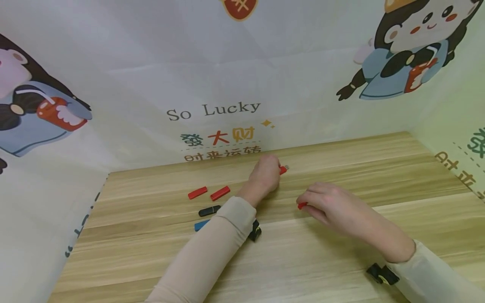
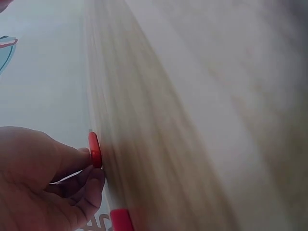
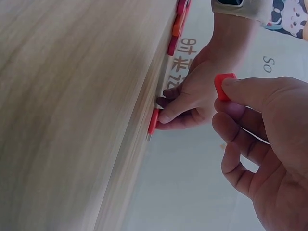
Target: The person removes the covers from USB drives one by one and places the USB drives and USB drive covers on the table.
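My left hand (image 1: pixel 266 173) is at the back of the table, pinching a red USB stick (image 1: pixel 283 169) between thumb and finger. The metal plug of the stick points away to the right, uncovered. In the left wrist view the red stick (image 2: pixel 95 153) is close over the wood. Nearer the front and to the right, my right hand (image 1: pixel 333 206) holds a small red cap (image 1: pixel 302 205) between thumb and forefinger. The right wrist view shows that red cap (image 3: pixel 224 86) raised above the table, its other fingers loosely curled below.
Left of my left forearm lie two red sticks (image 1: pixel 198 192) (image 1: pixel 220 193), a black USB stick (image 1: pixel 209 211) and a blue stick (image 1: pixel 201 225), partly hidden by the sleeve. A printed white cloth (image 1: pixel 212 84) stands behind the wooden table (image 1: pixel 144 235). Black devices sit at both cuffs.
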`<state>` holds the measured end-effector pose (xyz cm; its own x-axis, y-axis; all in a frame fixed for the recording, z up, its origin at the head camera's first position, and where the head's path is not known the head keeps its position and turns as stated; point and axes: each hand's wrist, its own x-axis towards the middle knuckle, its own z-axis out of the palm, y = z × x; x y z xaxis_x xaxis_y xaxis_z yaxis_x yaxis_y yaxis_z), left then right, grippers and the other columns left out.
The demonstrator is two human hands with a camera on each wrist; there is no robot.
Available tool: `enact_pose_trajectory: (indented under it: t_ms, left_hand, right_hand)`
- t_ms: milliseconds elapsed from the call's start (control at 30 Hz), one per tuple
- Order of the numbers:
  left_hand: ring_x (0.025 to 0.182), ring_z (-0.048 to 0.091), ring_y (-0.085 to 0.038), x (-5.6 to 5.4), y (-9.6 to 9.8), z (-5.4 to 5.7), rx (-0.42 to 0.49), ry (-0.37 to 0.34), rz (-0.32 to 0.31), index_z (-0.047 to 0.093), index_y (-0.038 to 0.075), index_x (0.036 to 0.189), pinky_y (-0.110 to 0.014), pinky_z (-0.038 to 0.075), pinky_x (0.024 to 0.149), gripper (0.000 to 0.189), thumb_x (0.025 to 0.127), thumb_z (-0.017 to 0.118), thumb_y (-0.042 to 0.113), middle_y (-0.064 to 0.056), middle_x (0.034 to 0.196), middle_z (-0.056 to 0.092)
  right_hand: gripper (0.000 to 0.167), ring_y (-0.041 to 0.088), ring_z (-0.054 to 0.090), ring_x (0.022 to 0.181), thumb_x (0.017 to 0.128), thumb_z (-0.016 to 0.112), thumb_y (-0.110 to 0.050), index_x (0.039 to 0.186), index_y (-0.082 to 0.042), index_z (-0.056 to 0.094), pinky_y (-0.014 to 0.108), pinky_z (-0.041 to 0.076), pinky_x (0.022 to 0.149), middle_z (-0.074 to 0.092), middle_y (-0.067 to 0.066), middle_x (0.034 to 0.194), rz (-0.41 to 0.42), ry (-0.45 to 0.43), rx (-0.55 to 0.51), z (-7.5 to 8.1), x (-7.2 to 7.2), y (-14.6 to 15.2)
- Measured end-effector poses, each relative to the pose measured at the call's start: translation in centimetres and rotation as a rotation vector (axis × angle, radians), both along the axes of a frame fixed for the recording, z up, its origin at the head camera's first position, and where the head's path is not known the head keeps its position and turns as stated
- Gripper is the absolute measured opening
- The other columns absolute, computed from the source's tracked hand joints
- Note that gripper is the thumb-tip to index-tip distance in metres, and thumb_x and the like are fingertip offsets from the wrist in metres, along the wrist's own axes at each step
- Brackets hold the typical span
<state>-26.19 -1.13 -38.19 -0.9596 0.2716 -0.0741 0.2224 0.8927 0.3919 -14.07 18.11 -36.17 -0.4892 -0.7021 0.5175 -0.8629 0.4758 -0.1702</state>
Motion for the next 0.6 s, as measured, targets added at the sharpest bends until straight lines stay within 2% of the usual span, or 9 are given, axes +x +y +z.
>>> enact_pose_trajectory:
  t_ms: [67, 167, 300, 600]
  left_hand:
    - [0.082, 0.061, -0.017, 0.1, -0.1, 0.1, 0.007, -0.002, -0.001, 0.078, 0.006, 0.107, -0.031, 0.054, 0.074, 0.022, 0.107, 0.057, 0.004, -0.005, 0.103, 0.073]
    - [0.103, 0.068, -0.017, 0.3, -0.2, 0.3, 0.013, -0.001, -0.005, 0.076, 0.006, 0.122, -0.032, 0.057, 0.089, 0.025, 0.11, 0.055, 0.008, -0.006, 0.122, 0.074]
    - [0.128, 0.063, -0.021, 0.7, -0.4, 1.0, 0.029, 0.001, -0.004, 0.07, 0.009, 0.138, -0.036, 0.054, 0.103, 0.031, 0.111, 0.053, 0.013, -0.006, 0.139, 0.068]
    - [0.13, 0.059, -0.021, 2.0, -1.6, 1.7, 0.007, 0.099, -0.022, 0.067, 0.011, 0.139, -0.036, 0.053, 0.102, 0.031, 0.11, 0.06, 0.017, -0.005, 0.139, 0.064]
  right_hand:
    - [0.019, 0.011, 0.068, 0.085, 0.088, 0.083, 0.002, 0.101, -0.008, 0.075, 0.03, 0.06, 0.075, 0.071, -0.002, 0.096, -0.01, 0.001, 0.002, 0.1, -0.1, -0.1]
    - [0.023, 0.011, 0.068, 0.083, 0.084, 0.085, 0.005, 0.101, -0.008, 0.075, 0.03, 0.06, 0.073, 0.07, -0.001, 0.094, -0.036, -0.002, 0.005, 0.1, -0.2, -0.1]
    - [0.025, 0.014, 0.069, 0.085, 0.084, 0.085, 0.007, 0.102, -0.006, 0.075, 0.032, 0.061, 0.074, 0.072, 0.0, 0.095, -0.067, -0.025, 0.016, 0.3, -0.7, -0.2]
    - [0.017, 0.014, 0.068, 0.081, 0.089, 0.083, 0.002, 0.095, -0.008, 0.072, 0.032, 0.059, 0.071, 0.071, -0.001, 0.089, -0.138, -0.124, 0.044, 0.6, -2.2, -0.5]
